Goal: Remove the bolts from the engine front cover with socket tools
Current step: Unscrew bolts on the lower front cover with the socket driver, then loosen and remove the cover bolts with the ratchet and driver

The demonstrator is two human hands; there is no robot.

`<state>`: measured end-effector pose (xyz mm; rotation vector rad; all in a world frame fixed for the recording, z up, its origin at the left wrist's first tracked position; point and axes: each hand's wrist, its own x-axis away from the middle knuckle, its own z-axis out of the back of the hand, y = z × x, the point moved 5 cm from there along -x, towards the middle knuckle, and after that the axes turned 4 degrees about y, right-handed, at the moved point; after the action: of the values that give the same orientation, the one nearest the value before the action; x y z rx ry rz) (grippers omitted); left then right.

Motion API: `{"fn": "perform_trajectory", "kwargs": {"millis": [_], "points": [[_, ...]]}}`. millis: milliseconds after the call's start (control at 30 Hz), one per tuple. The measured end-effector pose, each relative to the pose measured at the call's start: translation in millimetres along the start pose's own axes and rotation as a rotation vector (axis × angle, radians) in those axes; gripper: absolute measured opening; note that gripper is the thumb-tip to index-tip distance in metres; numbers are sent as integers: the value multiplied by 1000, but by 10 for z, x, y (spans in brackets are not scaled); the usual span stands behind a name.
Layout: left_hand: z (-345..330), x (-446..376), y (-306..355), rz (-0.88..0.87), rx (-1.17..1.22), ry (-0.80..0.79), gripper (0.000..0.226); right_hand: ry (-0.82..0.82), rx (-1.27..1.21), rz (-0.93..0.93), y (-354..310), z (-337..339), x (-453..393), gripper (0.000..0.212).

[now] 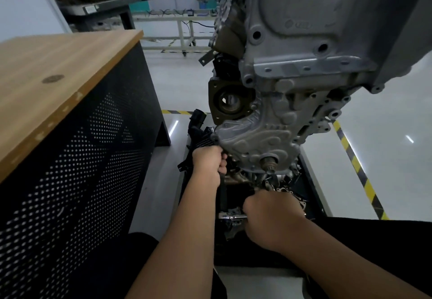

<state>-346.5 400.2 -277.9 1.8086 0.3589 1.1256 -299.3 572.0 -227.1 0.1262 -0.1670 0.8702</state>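
Head view puts me mid-task: left hand (211, 163) grips the front cover's (261, 135) lower edge, right hand (268, 214) grasps a ratchet (231, 216) below it, bolts probably remaining.

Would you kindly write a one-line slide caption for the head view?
Left hand grips the engine front cover's lower edge while the right hand holds a socket wrench beneath it.

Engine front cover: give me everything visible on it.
The silver cast-metal engine front cover hangs upright on the engine's lower end, ribbed and embossed with rounded bumps, with bolt bosses along its edge. A brownish crank shaft stub protrudes near its bottom. The left hand grips at its lower left edge; what it holds is hidden.
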Motion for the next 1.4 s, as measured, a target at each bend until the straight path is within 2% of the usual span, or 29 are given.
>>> {"fn": "perform_trajectory", "kwargs": {"millis": [167, 333, 400, 500, 567, 667, 767, 833, 933, 1000, 1067, 1167, 1233, 1300, 1400], "points": [[152, 197, -71, -60, -17, 6, 16, -34, 1, 40, -102, -33, 46, 13], [385, 772, 448, -343, 115, -98, 20, 35, -31, 41, -174, 91, 113, 8], [508, 1128, 752, -489, 117, -141, 19, 135, -46, 66, -303, 241, 136, 14], [803, 1715, 1232, -726, 34, -104, 15, 345, -104, 133, -561, 554, 223, 17], [1076, 2085, 1563, -849, -140, -40, 12, 479, -125, 181, -767, 750, 335, 20], [1573, 2609, 2040, -944, -384, 12, 11, 663, -162, 262, -1150, 980, 537, 33], [2307, 3050, 2412, -1020, -597, 218, 16, 809, -231, 392, -1618, 1183, 802, 34], [2943, 3279, 2560, -1017, -776, 410, 16, 791, -216, 439, -1904, 1208, 909, 39], [4004, 3512, 2512, -845, -1079, 596, 20, 757, -204, 533, -2210, 1160, 984, 44], [4558, 3534, 2218, -700, -1319, 608, 42, 731, -187, 558, -2335, 1142, 984, 46], [4892, 3409, 1762, -632, -1368, 569, 69, 689, -161, 568, -2433, 1111, 965, 47], [5013, 3054, 1298, -530, -1427, 635, 109, 644, -165, 541, -2511, 1073, 932, 44], [4955, 2834, 1337, -524, -1450, 692, 121, 600, -200, 503, -2516, 1053, 912, 40], [4825, 2677, 1467, -539, -1489, 699, 122, 558, -221, 458, -2484, 1044, 907, 37], [4577, 2481, 1502, -628, -1506, 681, 100, 553, -305, 411, -2442, 1023, 923, 43]]}}
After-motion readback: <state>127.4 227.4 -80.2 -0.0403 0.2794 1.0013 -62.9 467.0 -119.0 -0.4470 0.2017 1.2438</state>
